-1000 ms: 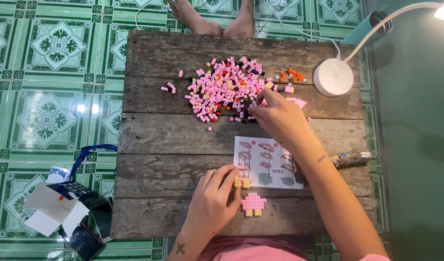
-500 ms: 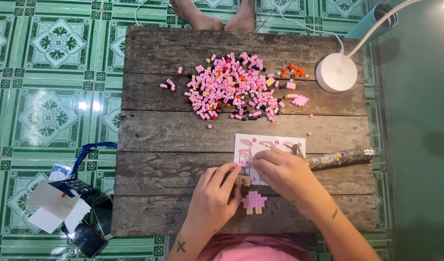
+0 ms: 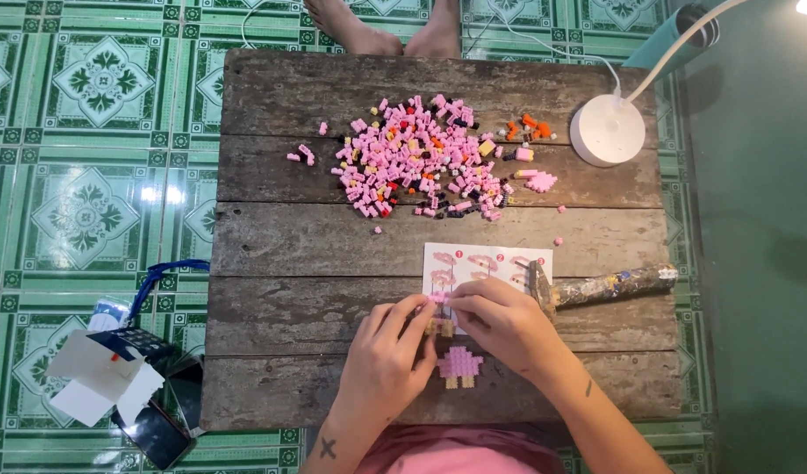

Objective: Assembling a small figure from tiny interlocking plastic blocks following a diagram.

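**Partly built: small pink brick figure, mid-assembly**

Presently, both hands met over the near edge of a weathered grey plank table [image 3: 289, 263]. The left hand [image 3: 387, 351] pinched a small tan-and-pink brick sub-assembly [image 3: 438, 326] between thumb and fingertips; the right hand [image 3: 500, 323] was curled onto the same piece from the other side, seemingly pressing a tiny pink brick on top, though the contact itself was hidden by the fingers.

- Finished portion: one flat pink brick figure with two tan feet [image 3: 459, 365], lying on the table just beside the hands, touched by neither.
- Reference: a white printed instruction sheet with pink diagrams [image 3: 487, 263], partly under the hands.
- Stock remaining: a large loose heap of pink, black, red and yellow small bricks [image 3: 421, 158] at the far side, plus a small orange cluster [image 3: 528, 129].

Judged by that heap, most of the build remained undone.
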